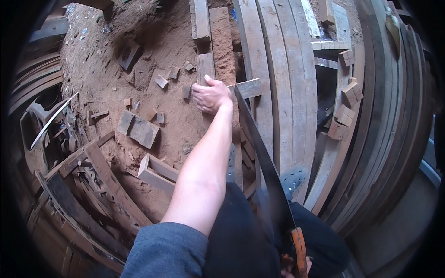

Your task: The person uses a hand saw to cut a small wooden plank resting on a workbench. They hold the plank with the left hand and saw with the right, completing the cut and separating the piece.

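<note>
On stacked planks, left hand gripping one wood piece, right hand seemingly clutching one handsaw.

Orange-handled saw, red-brown dirt ground

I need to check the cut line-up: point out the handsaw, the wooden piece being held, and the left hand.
handsaw (264,157): head view, middle of the dark blade.
wooden piece (248,88): head view, end sticking out right of the hand.
left hand (211,96): head view, back of the hand.

Wood offcuts littering dirt left of planks
</note>
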Tool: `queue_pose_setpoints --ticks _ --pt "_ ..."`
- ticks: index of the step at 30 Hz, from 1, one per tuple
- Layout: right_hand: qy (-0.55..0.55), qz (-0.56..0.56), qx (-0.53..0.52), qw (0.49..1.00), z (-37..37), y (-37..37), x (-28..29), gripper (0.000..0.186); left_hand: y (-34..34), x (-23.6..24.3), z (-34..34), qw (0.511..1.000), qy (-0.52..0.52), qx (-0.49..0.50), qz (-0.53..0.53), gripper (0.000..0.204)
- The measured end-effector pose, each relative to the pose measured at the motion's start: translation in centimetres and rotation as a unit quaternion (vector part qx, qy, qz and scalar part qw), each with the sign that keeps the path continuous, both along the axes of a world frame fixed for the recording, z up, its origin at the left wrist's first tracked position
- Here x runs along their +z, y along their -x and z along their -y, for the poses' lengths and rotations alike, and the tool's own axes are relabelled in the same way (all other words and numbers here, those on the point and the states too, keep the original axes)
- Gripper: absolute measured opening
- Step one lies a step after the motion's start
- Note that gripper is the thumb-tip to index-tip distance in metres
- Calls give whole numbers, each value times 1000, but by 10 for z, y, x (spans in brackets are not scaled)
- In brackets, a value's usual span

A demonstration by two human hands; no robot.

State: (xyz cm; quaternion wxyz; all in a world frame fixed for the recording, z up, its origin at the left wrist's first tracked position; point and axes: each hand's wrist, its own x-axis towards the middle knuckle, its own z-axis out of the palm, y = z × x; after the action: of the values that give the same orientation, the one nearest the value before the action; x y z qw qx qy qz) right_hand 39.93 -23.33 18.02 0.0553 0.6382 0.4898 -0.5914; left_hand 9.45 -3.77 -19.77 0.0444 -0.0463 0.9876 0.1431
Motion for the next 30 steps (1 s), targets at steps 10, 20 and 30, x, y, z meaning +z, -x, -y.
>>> queue_pose_setpoints --ticks 10,20,30 --pt "-90 -79 48 992 15 -13 -35 24 0 -1 3 1000 -9 -22 -3 37" --pt "-128 -252 38 959 21 5 -104 36 1 -1 4 999 -8 -30 -9 37" --pt "-142 -29 145 979 -20 34 -44 21 1 2 2 999 -4 -29 19 34"
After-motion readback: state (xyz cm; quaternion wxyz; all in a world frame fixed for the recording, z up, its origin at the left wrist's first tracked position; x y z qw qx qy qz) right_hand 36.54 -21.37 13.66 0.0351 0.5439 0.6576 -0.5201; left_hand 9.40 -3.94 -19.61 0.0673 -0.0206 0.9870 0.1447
